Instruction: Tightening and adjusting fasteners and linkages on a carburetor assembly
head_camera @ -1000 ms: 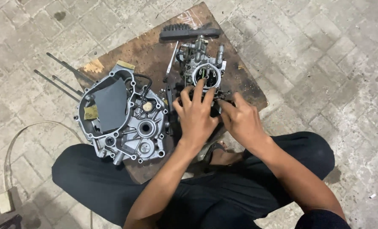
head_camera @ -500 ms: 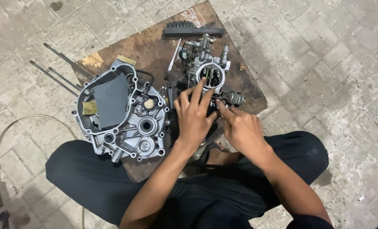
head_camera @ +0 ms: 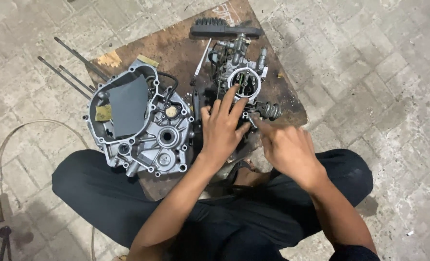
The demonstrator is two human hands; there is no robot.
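Observation:
A grey metal carburetor [head_camera: 244, 79] with a round open bore stands on a worn wooden board [head_camera: 176, 46]. My left hand [head_camera: 222, 133] lies on its near side, fingers spread, the index tip at the bore's rim. My right hand [head_camera: 287, 147] is at the carburetor's lower right. Its fingertips pinch a small shiny metal part [head_camera: 248, 118] beside a dark round fitting [head_camera: 270, 111]. What lies under my palms is hidden.
An aluminium engine case half [head_camera: 142, 125] with a dark sheet [head_camera: 128, 104] in it lies on the board's left. A black brush [head_camera: 224, 29] and a thin screwdriver [head_camera: 201, 60] lie behind. Long rods [head_camera: 70, 67] stick out left. Paved floor with a wire loop [head_camera: 12, 140] surrounds my crossed legs.
My left hand's fingers have reached further up onto the carburetor's bore. My right hand has slid a little down and to the right, staying at the small part.

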